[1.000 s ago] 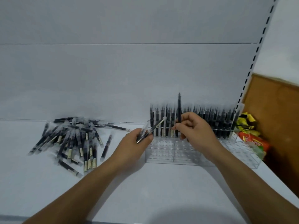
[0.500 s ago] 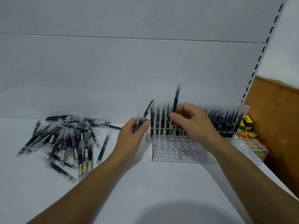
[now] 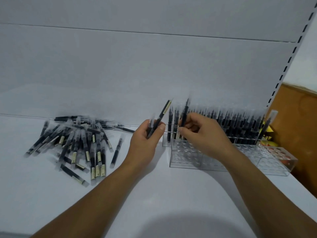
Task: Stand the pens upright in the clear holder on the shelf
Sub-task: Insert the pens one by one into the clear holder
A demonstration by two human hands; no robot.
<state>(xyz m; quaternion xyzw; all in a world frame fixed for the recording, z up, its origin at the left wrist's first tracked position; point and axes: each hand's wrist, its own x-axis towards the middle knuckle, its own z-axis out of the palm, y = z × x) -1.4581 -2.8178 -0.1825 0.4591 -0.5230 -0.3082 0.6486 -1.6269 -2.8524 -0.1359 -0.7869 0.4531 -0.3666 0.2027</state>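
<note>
Head view: right hand point(image 3: 204, 134) pinches one pen point(image 3: 184, 115), long axis near vertical, lower end among the back rows at the left end of the clear holder point(image 3: 274, 167). Left hand point(image 3: 145, 143), just beside, grips spare pens point(image 3: 161, 115) tilted up-right. Loose pile point(image 3: 77, 141) lies well left on the white shelf point(image 3: 154, 194); wooden panel point(image 3: 298, 121) far right.

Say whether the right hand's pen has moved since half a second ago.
Yes, down: the pen now tops the standing pens in the holder by less.

Holder point(image 3: 188, 164) with front holes open, pens point(image 3: 240, 124) crowding its back rows, pile point(image 3: 77, 143) well left, bare shelf point(image 3: 171, 194) in front.
</note>
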